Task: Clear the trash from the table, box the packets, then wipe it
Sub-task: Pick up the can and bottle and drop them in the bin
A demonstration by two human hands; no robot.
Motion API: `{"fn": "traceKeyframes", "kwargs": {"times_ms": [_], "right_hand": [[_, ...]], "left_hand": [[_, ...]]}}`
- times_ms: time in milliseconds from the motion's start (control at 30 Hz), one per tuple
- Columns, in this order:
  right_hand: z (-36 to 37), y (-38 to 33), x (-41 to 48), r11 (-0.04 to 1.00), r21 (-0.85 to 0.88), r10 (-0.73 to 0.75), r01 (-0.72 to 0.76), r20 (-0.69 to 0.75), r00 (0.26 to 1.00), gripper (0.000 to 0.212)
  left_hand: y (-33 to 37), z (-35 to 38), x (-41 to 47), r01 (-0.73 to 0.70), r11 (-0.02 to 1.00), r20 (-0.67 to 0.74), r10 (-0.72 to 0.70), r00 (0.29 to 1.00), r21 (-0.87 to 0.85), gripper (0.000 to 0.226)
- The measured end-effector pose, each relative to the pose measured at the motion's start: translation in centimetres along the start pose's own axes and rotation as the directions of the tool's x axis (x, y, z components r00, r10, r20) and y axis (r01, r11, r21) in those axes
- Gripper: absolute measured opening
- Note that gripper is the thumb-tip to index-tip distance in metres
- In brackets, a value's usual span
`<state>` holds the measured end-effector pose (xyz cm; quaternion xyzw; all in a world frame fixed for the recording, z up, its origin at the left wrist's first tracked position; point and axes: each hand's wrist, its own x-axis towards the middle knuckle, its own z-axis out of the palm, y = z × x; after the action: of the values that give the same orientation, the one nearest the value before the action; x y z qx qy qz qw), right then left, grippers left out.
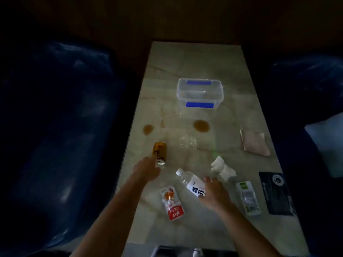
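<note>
On the marble table (185,58), an orange drink can (159,152) lies on its side near the left edge. My left hand (146,168) reaches to its near end with fingers apart, touching or almost touching it. A clear water bottle (190,180) with a white label lies in front of me. My right hand (215,191) is closed over its base end. A crumpled white tissue (221,168) and crumpled clear plastic (187,141) lie nearby. The packets are a red-and-white one (171,203), a green-and-white one (247,198) and a pink one (255,143). An open clear box (200,91) with blue latches stands further back.
Two brown spill stains (201,125) (148,128) mark the table's middle. A dark flat card (276,193) lies near the right edge. Shiny dark blue bags stand on the left (55,108) and the right (306,80) of the table. The room is very dim.
</note>
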<state>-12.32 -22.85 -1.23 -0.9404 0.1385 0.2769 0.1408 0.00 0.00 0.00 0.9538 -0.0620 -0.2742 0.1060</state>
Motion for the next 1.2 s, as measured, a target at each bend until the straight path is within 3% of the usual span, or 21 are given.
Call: {"fn": "traceKeyframes", "kwargs": {"times_ms": [133,300,533,700,967,1200], "right_hand": [[0.9,-0.4,0.8,0.998,0.023,0.061,-0.062,0.025,0.998,0.074],[1.8,-0.7,2.0,0.997,0.004,0.081,-0.082,0.035,0.996,0.073],[2.7,-0.3,3.2,0.991,-0.009,0.134,-0.134,0.027,0.991,0.074],[2.9,-0.1,3.8,0.989,0.011,0.148,-0.148,0.028,0.989,0.073],[2.1,0.4,3.2,0.987,0.018,0.161,-0.162,0.054,0.986,0.069],[1.4,2.6,0.8,0.961,0.153,0.229,-0.229,0.018,0.973,0.073]], "left_hand": [[-0.1,-0.7,3.0,0.039,0.999,0.026,-0.038,0.999,-0.011,0.075],[0.4,-0.4,6.1,0.069,0.997,0.035,-0.068,0.997,-0.047,0.069],[1.2,0.6,8.9,0.123,0.985,0.077,-0.115,0.99,-0.117,0.09],[2.2,1.1,9.7,0.165,0.957,0.099,-0.145,0.984,-0.237,0.086],[2.8,1.4,8.9,0.069,0.987,0.134,-0.05,0.99,-0.142,0.086],[4.3,2.3,6.5,-0.04,0.999,0.166,0.043,0.985,-0.023,0.089]]}}
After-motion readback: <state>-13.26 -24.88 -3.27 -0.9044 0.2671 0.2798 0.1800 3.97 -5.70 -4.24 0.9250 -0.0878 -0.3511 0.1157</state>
